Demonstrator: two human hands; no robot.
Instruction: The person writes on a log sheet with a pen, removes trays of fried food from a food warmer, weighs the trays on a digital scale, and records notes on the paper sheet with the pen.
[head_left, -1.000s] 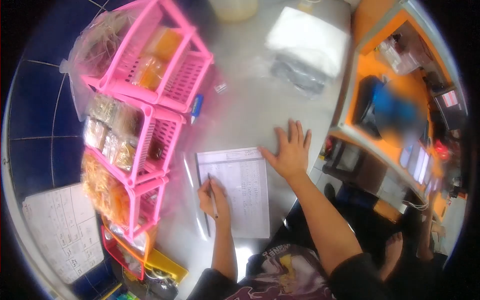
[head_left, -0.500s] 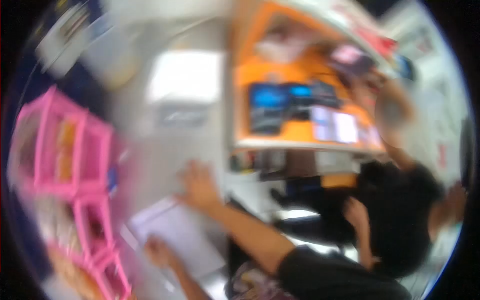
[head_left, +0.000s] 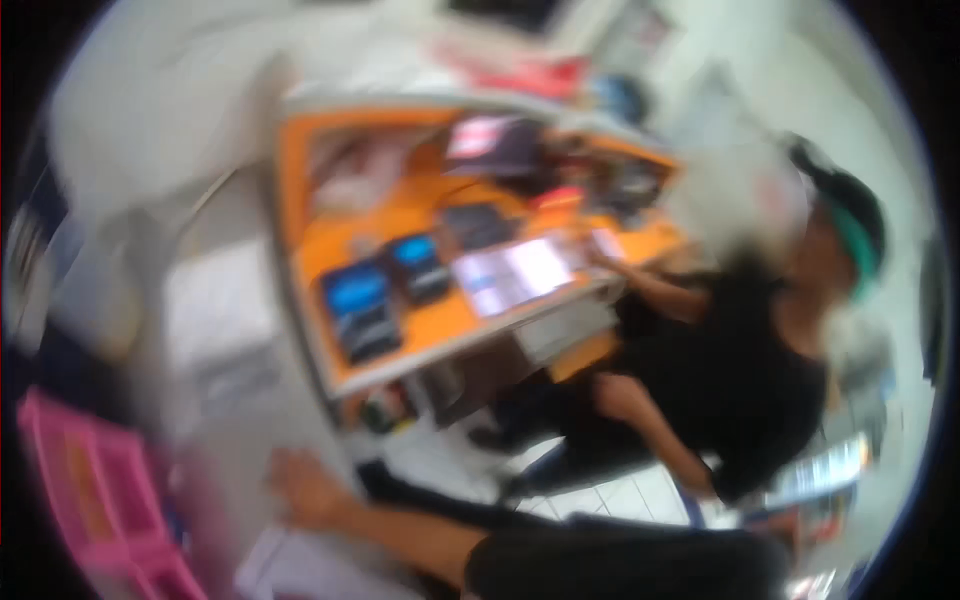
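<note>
We see a pink holey basket (head_left: 120, 485) with blurry orange stuff (head_left: 88, 500) inside. Our right grip (head_left: 306, 487) looks open near white paper (head_left: 310, 568); our left grip is out of sight.

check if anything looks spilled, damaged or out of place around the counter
Nothing stands out as spilled, damaged or out of place, though blur hides fine detail. The right hand is near the paper on the counter, and the pink rack at lower left shows no evident damage.

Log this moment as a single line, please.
right hand: blurred, at edge of paper sheet | left hand: not in view | co-worker: at orange desk
</note>
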